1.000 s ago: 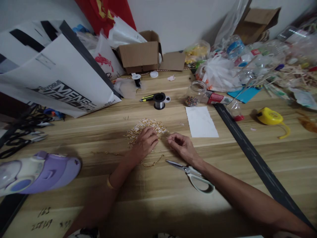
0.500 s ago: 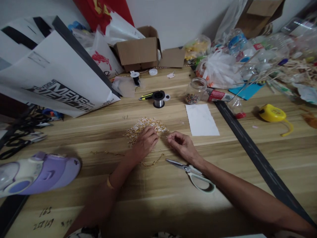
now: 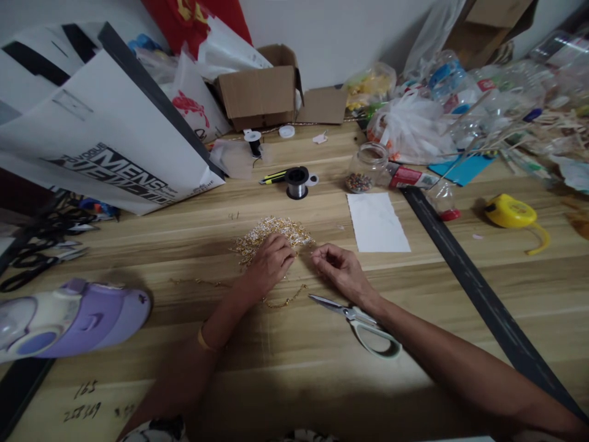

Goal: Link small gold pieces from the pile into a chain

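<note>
Shiny pile [image 3: 258,234] partly hidden by left hand [image 3: 270,261]

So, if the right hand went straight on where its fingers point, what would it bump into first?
The right hand would probably meet the pile of gold and clear jewellery pieces at its right edge, though the left hand lies nearly in line and depth is unclear.

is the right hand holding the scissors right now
No, the scissors lie on the wooden table, with their handles outside the curled right hand.
</note>
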The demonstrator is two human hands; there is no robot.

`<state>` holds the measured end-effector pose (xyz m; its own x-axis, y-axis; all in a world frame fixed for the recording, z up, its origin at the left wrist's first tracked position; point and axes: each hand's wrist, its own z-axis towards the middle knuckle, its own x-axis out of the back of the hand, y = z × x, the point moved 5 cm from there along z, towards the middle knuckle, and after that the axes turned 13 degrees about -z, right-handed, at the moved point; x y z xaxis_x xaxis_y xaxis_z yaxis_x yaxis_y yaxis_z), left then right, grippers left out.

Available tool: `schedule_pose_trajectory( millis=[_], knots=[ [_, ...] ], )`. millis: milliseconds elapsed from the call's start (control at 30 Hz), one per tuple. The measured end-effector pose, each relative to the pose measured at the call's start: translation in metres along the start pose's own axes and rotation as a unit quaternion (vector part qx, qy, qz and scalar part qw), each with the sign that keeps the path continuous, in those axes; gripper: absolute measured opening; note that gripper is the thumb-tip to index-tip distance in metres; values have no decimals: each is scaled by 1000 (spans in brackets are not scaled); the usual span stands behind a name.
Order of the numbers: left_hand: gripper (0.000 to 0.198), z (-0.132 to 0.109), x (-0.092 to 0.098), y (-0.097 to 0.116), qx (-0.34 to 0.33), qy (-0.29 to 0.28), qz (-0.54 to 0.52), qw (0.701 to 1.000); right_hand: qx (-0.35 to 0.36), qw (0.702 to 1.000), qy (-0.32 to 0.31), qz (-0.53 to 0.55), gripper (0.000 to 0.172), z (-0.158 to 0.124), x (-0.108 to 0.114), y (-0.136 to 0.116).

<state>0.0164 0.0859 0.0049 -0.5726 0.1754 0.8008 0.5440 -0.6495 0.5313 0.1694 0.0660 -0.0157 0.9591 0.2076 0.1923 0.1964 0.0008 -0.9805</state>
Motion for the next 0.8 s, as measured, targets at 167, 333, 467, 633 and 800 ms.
schedule_pose_trajectory(
  millis=[167, 333, 467, 633, 800],
  knots=[
    [17, -2, -4, -2, -17, 8, 13, 1000, -1, 1000, -1, 1, 24, 0, 0, 0],
    [16, -1, -4, -2, -27, 8, 10, 1000, 5, 1000, -3, -5, 23, 0, 0, -2],
    [17, -1, -3, 0, -23, 5, 8, 1000, 4, 1000, -1, -4, 23, 0, -1, -2],
    [18, -3, -6, -1, -30, -2, 25, 999, 7, 1000, -2, -1, 21, 0, -2, 0],
    [16, -4, -3, -2, -34, 21, 14, 999, 9, 1000, 0, -6, 21, 0, -2, 2]
  ],
)
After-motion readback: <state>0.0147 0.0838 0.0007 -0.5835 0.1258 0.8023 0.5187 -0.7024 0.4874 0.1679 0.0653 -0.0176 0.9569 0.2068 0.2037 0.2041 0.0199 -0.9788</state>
